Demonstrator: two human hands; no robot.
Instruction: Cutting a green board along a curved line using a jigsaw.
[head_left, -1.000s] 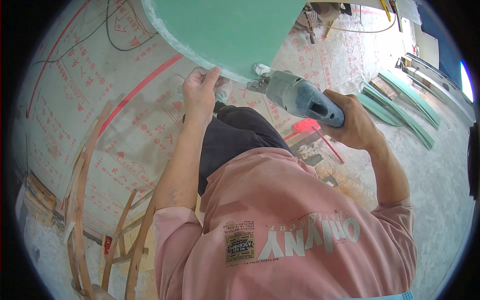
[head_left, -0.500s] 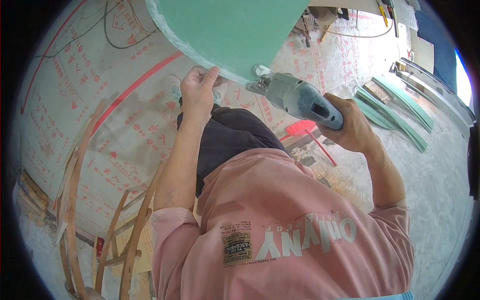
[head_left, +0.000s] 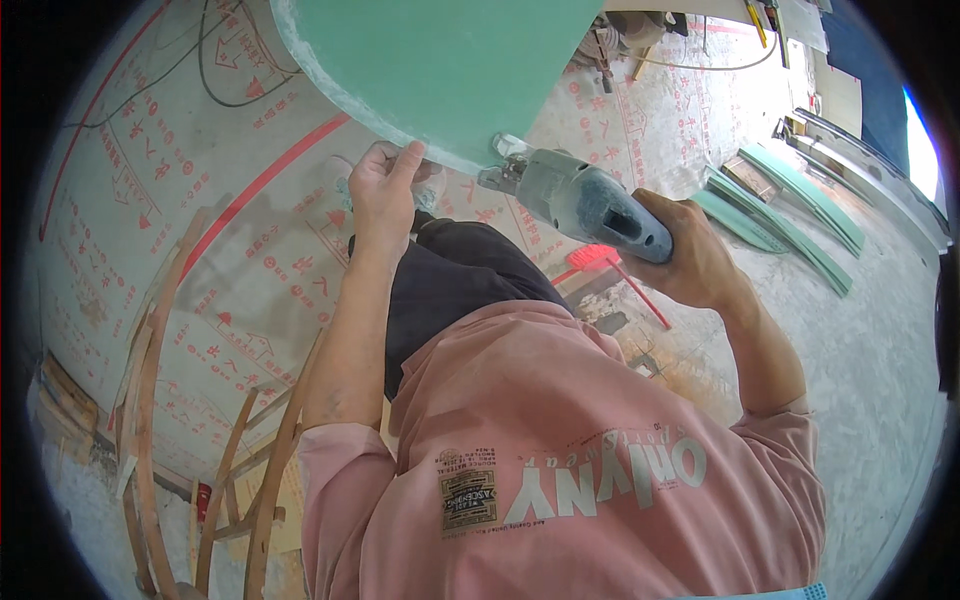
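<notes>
A green board (head_left: 420, 70) with a curved, white-dusted rim reaches in from the top edge. My left hand (head_left: 387, 185) pinches that rim, thumb on the upper face and the other fingers folded underneath. A grey and dark-blue handheld power tool (head_left: 575, 200) meets the board's near tip with its metal head (head_left: 505, 165). Part of the head lies over the board's edge; the exact cutting part is too small to make out. My right hand (head_left: 690, 245) is wrapped round the tool's rear end, fingers partly hidden beneath the body.
Green board strips (head_left: 785, 225) lie on the floor at right. Between them and my legs is a red broom (head_left: 595, 257). Curved wooden strips (head_left: 150, 390) stand at lower left, and a dark cable (head_left: 210, 80) runs over the marked floor covering at upper left.
The whole view has shifted slightly, so board, tool and hands appear a little farther left. Both holds look unchanged, and the tool's head stays at the board's near tip.
</notes>
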